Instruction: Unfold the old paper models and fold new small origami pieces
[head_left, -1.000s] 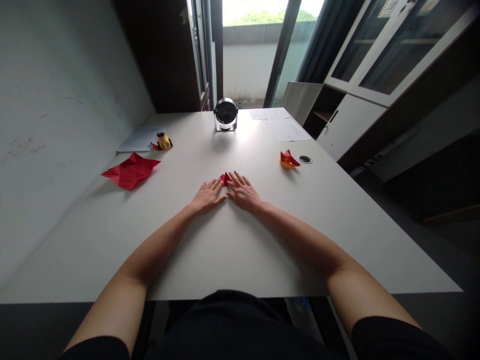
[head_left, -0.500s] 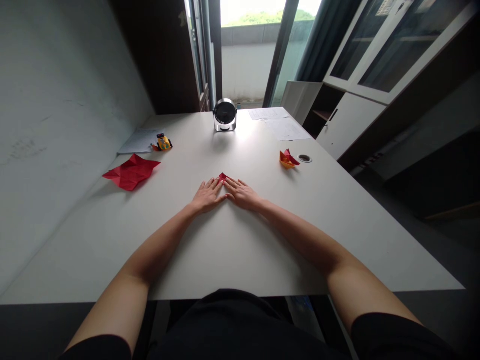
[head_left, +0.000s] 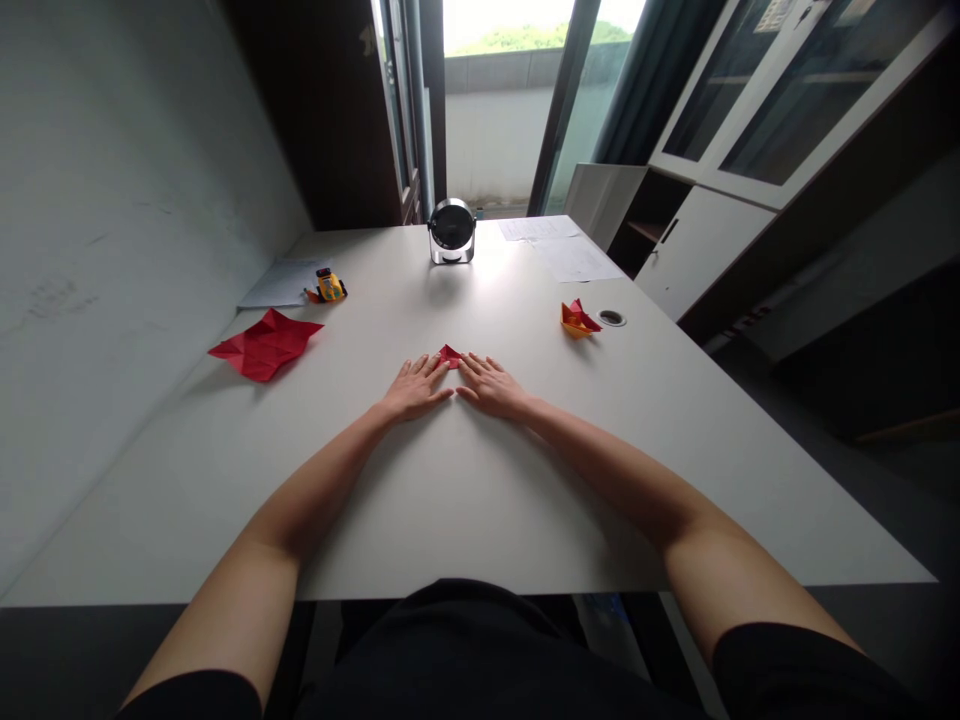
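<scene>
A small folded piece of red paper (head_left: 449, 355) lies flat on the white table (head_left: 457, 480), its pointed top facing away from me. My left hand (head_left: 418, 386) rests flat with its fingertips on the paper's left side. From the other side my right hand (head_left: 491, 384) presses its outstretched fingers on the right edge. Both hands are open, thumbs pointing toward each other just below the paper. The paper's outer corners are hidden under the fingers.
On the left lie a creased red paper sheet (head_left: 268, 345), a yellow toy vehicle (head_left: 328, 286) and a paper sheet (head_left: 277, 284). A round black device on a stand (head_left: 452, 228) is at the back. To the right are an orange-and-red paper boat (head_left: 579, 319), a table grommet (head_left: 612, 318) and printed sheets (head_left: 574, 258).
My right hand has slid slightly to the right. The gap between the hands is wider, and more of the folded red paper shows.
</scene>
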